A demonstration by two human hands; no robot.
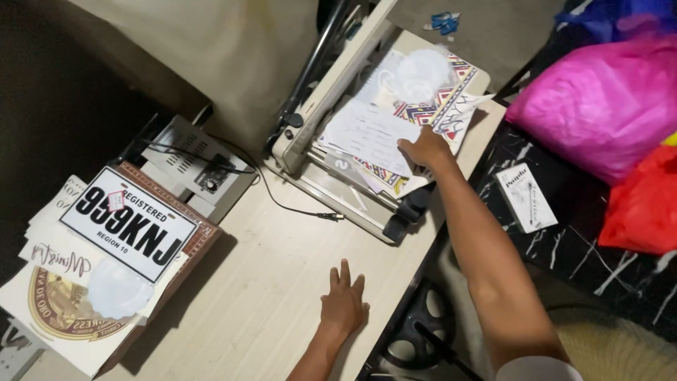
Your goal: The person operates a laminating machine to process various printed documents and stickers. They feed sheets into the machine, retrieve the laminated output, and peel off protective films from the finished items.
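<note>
Right hand (425,149) reaching across to the stack of papers (374,134) atop the paper cutter (331,176) at the far end of the bench (282,282), fingers curled onto the top sheets; real grip impossible to tell. Left hand (343,305) flat on the bench, fingers spread, holding nothing. White plate (129,223) on a box at left.

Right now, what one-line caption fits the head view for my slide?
Right hand presses loose printed sheets on a paper cutter; left hand rests flat on the wooden table.
</note>
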